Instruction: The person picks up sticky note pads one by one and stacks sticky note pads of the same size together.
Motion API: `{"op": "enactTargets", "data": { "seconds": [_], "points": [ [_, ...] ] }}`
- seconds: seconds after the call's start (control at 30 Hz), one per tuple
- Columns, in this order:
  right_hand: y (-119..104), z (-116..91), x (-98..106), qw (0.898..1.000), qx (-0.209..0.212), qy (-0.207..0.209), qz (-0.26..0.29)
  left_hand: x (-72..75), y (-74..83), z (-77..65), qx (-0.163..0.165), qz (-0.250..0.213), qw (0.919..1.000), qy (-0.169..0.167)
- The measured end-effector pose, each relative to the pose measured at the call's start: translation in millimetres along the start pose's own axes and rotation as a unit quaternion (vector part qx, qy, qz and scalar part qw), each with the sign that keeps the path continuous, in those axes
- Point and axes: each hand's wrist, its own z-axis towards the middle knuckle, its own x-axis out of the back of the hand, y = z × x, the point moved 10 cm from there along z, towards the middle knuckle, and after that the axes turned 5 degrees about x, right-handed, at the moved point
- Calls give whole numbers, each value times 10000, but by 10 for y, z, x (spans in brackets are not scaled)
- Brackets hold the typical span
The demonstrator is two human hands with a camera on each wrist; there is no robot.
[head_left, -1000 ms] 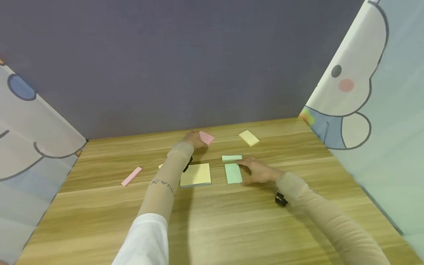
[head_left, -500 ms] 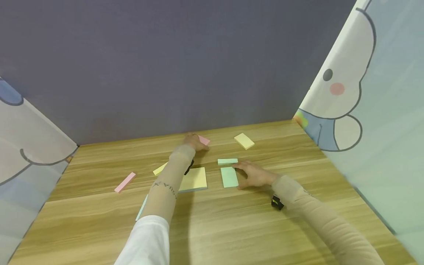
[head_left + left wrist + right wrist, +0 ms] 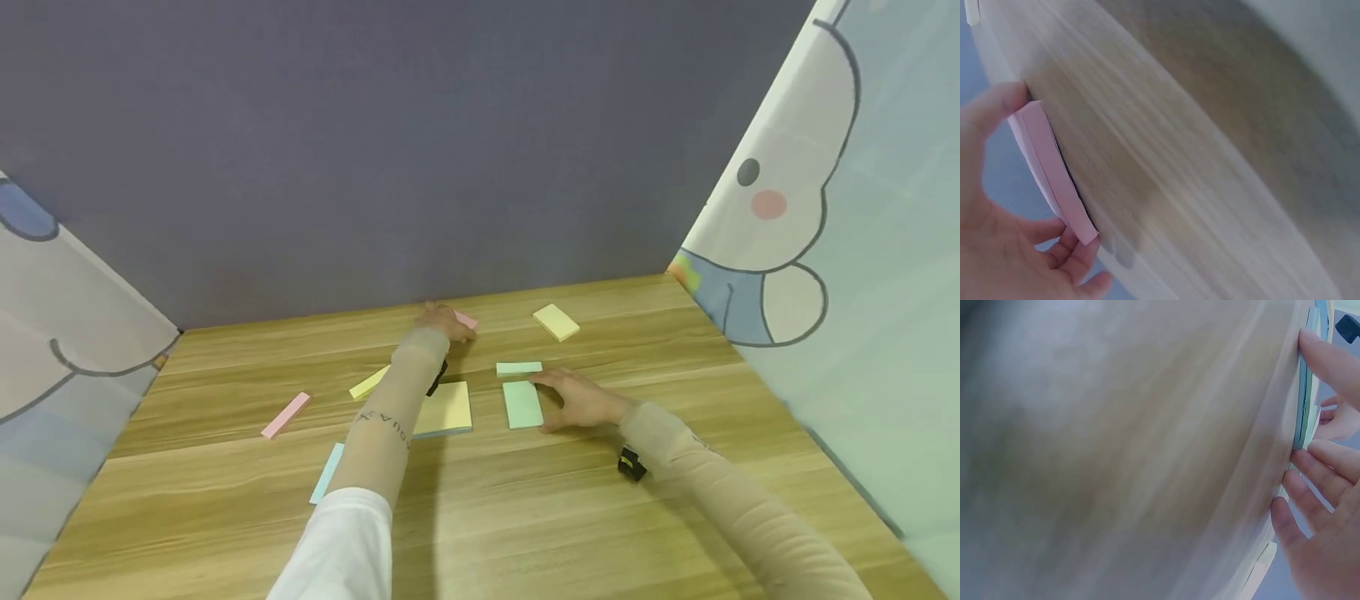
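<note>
My left hand point(image 3: 442, 323) is at the back of the table, thumb and fingers pinching the two ends of a pink sticky note pad point(image 3: 1054, 169). In the head view the hand covers most of that pad. Nearer to me, my right hand point(image 3: 581, 400) grips a green sticky note pad point(image 3: 522, 405) from its right side. The thumb lies at the pad's near corner and the index finger at its far corner, while the other fingers spread out along the table. Just behind this pad lies a narrow pale green strip pad point(image 3: 519, 367).
A larger yellow pad point(image 3: 450, 407) sits left of the green one, partly behind my left forearm. A small yellow pad point(image 3: 557, 322) lies at the back right. Strip pads in pink point(image 3: 286, 415), yellow point(image 3: 369, 382) and light blue point(image 3: 327, 473) lie to the left. A dark wall point(image 3: 420, 167) bounds the back.
The head view has shifted slightly. My left hand has closed further over the pink pad, so less of it shows. The right hand stays at the green pad.
</note>
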Motion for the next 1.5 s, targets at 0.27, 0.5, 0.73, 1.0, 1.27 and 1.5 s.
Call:
{"op": "enactTargets", "data": {
  "seconds": [0.27, 0.5, 0.73, 1.0, 1.27, 1.5],
  "points": [
    [18, 10, 24, 10000, 17, 6, 34, -63, -37, 184, -206, -35, 9998, -29],
    [41, 10, 43, 10000, -6, -7, -55, -125, -21, 313, -360, 213, 9991, 16],
    [45, -2, 61, 10000, -49, 0, -26, -146, -13, 354, -546, 362, 9976, 235],
    [49, -9, 64, 10000, -46, 3, 46, -138, -14, 393, -704, 311, 9963, 388],
    [33, -3, 27, 9999, -83, -43, 101, -118, -45, 354, -766, 228, 9956, 488],
    [15, 9, 30, 9999, -72, -12, 130, -85, -47, 343, -880, -113, 9952, 410]
  ]
}}
